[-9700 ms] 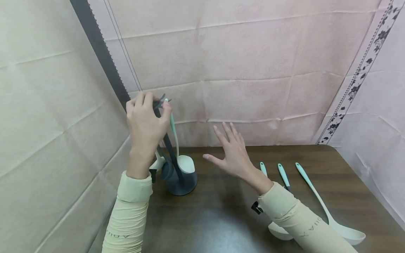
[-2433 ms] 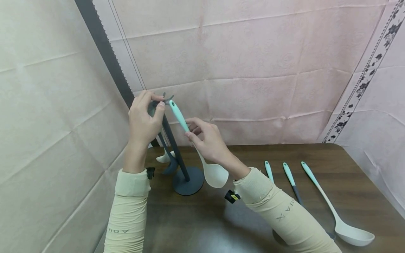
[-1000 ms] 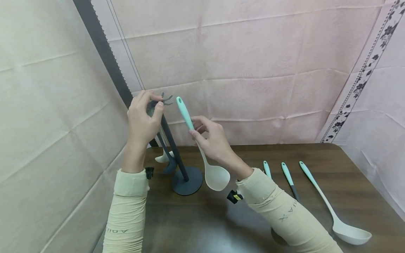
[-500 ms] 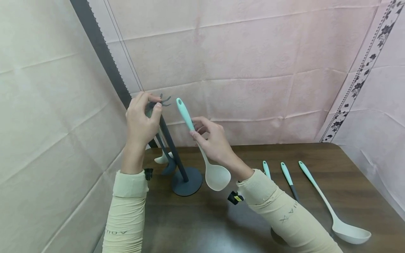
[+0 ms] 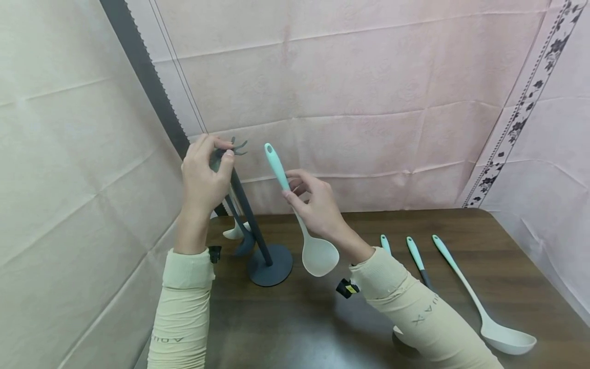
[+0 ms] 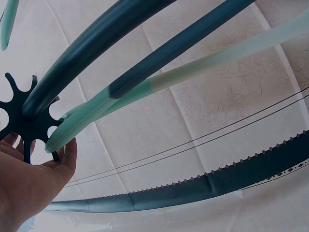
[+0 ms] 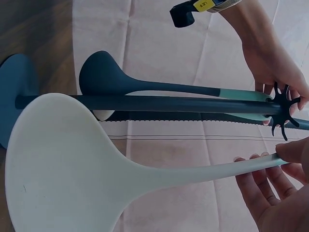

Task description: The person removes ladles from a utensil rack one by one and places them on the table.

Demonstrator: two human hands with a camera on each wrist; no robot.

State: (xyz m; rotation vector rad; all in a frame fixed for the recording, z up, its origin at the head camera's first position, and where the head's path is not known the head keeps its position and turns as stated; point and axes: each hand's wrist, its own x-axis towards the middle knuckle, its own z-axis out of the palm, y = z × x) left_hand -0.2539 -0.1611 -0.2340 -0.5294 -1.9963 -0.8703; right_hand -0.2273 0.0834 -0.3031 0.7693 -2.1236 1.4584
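Note:
My left hand (image 5: 205,171) pinches the hooked top of a dark utensil stand (image 5: 251,212), thumb in front and fingers behind the hook disc (image 6: 21,113). From that top hang a dark-bowled ladle (image 7: 104,72) and a white-bowled utensil (image 5: 235,231), both mint-handled; their upper ends are partly covered by the hand in the head view. To the right of the stand, my right hand (image 5: 315,205) holds a white ladle (image 5: 319,256) between thumb and fingers, low on its mint handle. It hangs apart from the hooks, bowl down, handle tilted left.
On the wooden table (image 5: 295,318), to the right, lie a white ladle (image 5: 504,338), a utensil with a mint handle and dark shaft (image 5: 416,254), and another mint handle (image 5: 385,243) mostly hidden by the right sleeve. Cloth walls (image 5: 350,102) stand behind and on both sides.
The white ladle hung on the stand at first, my right hand open beside it. Later that hand held it with its handle top near the hooks; now it is further right. Left hand stays at the top.

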